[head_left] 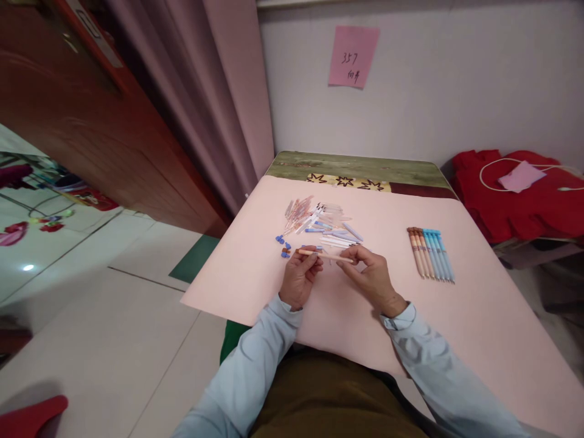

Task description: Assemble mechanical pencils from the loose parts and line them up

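Observation:
Between my two hands a slim peach-coloured pen [329, 256] lies nearly level, with a brown-orange end at the left. My left hand [301, 277] is closed around that left part, thumb on top. The fingers of my right hand [371, 277] pinch its other end. Just beyond my hands is a loose heap of pen parts [319, 220]: pinkish barrels, white refills and pale blue tubes. Small blue caps [283, 243] lie left of the heap. To the right, a row of finished-looking pens [431, 254], brown-topped and blue-topped, lies side by side.
Pale pink paper [460, 328] covers the table, whose green patterned far edge [356, 164] meets the wall. A pink note [353, 58] is stuck on the wall. Red cloth [524, 207] with a white cable is at the right. A curtain [219, 79] and wooden door [114, 134] stand left.

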Demonstrator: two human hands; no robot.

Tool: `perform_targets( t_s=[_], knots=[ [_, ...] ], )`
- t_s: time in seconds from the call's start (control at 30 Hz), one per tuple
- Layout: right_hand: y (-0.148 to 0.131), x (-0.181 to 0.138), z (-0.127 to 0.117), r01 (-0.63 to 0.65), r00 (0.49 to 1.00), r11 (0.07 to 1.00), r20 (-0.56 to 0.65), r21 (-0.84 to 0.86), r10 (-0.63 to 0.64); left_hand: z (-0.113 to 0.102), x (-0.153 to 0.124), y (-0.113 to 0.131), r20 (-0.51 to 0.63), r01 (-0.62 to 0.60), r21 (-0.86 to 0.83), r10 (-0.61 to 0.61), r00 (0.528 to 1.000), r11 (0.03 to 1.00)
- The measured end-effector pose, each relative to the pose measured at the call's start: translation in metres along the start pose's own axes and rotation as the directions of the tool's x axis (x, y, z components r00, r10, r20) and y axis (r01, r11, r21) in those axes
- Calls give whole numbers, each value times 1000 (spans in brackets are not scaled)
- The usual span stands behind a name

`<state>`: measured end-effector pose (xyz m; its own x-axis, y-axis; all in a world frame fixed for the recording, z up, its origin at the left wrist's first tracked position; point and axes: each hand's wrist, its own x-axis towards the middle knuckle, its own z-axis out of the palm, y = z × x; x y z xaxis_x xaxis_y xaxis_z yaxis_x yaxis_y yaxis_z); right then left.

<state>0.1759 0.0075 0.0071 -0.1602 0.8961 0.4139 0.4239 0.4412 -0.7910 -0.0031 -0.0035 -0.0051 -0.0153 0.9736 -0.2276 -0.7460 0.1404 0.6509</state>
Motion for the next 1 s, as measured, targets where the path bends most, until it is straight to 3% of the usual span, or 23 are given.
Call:
perform_targets(
  t_s=[0.2, 0.37, 0.5, 0.83, 1.0],
  knots=[
    [2, -3, -1, -39, 994, 995, 95, -95, 48, 0, -2, 0, 39, -3, 35, 2, 999, 999],
    [-2, -2, 0, -57, 989, 997, 132, -60, 64, -1, 0, 0, -28, -6, 21, 7, 1000, 1000],
    [-6, -1, 3, -38, 992, 999, 119, 13, 36, -2, 2, -2, -53, -23, 10, 23, 998, 1000],
    [0, -3, 2, -89, 988, 993, 116, -81, 98, 0, -2, -1, 47, 4, 94, -8, 999, 996],
    [2, -4, 3, -110, 980, 991, 160, -70, 120, -1, -1, -3, 1, -8, 59, 8, 1000, 998]
  ],
)
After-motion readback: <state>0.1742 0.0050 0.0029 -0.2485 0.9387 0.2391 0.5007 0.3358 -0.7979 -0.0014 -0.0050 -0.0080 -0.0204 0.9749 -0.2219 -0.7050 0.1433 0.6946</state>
